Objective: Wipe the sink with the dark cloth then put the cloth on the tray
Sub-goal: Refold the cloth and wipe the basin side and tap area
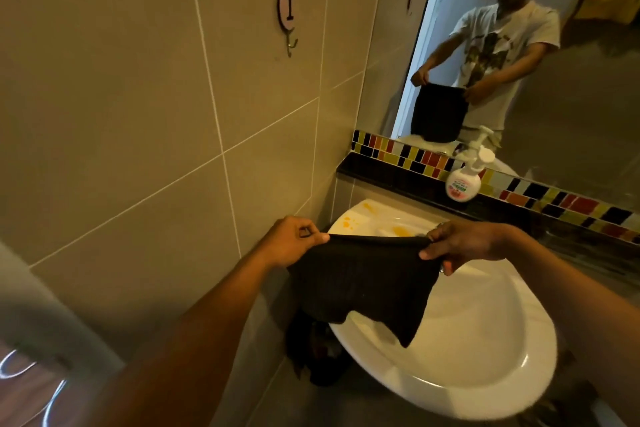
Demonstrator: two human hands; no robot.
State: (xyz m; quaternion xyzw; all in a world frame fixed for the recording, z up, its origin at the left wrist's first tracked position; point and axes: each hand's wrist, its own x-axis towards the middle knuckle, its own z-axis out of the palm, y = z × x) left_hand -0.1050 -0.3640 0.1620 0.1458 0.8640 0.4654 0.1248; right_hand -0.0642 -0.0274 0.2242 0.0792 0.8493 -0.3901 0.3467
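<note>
Both hands (pixel 294 239) (pixel 464 243) stretch dark cloth (pixel 363 284) above sink (pixel 485 357), apparently clear of its rim.

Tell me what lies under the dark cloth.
Held up by the left hand and right hand, the dark cloth hangs over the white sink. Yellow stains show past its top edge; the basin beneath is hidden.

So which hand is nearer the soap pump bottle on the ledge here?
Right. The right hand grips the dark cloth just below and in front of the soap bottle; the left hand holds the cloth's other corner, further off by the tiled wall.
</note>
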